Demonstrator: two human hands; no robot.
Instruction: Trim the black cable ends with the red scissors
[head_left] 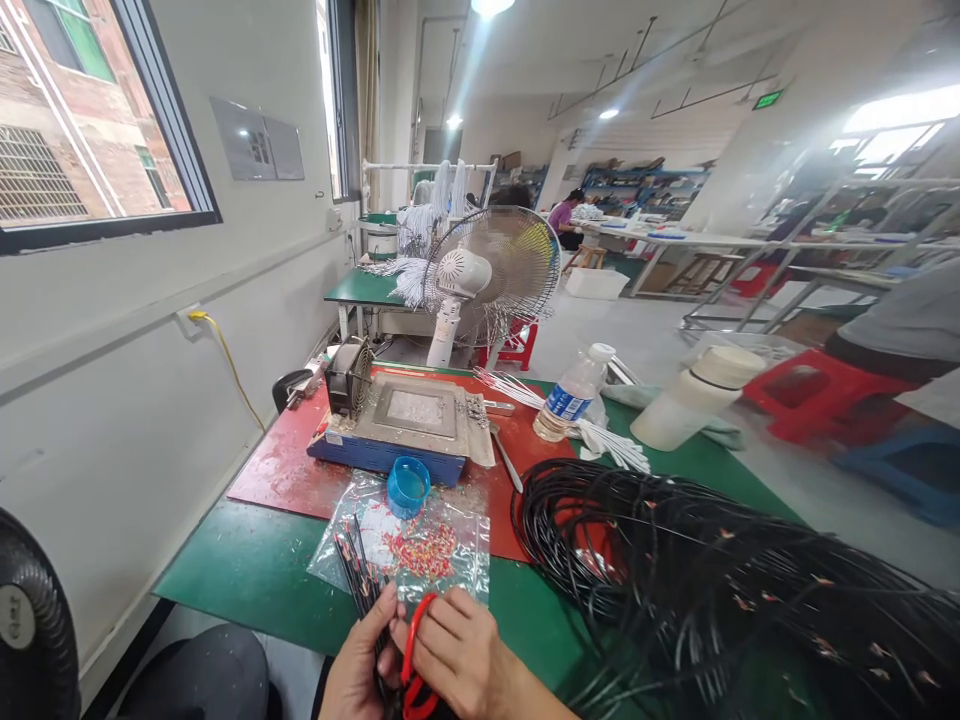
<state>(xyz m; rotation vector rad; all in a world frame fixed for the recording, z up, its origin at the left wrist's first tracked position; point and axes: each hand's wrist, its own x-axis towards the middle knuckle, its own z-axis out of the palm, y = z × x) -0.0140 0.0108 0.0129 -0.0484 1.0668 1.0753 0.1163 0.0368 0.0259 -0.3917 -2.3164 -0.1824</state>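
On the surface point(247, 560), a clear plastic bottle point(568, 400) with a blue label stood near a cream bottle point(694, 400). Beyond them there was an electric fan point(461, 272), with white cords point(420, 228) behind it. A yellow cable point(233, 368) hung along the left wall point(285, 250). Farther away, a person in purple point(562, 216) was sitting.

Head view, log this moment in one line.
Left hand: holds black wires; right hand: holds red-handled tool; ahead: clear plastic sheet, red and yellow bits; right side: black coils

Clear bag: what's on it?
On the bag: a blue cup, red-yellow scraps. Black wires overlap its left. The right hand covers part of the near edge; what's there is hidden.
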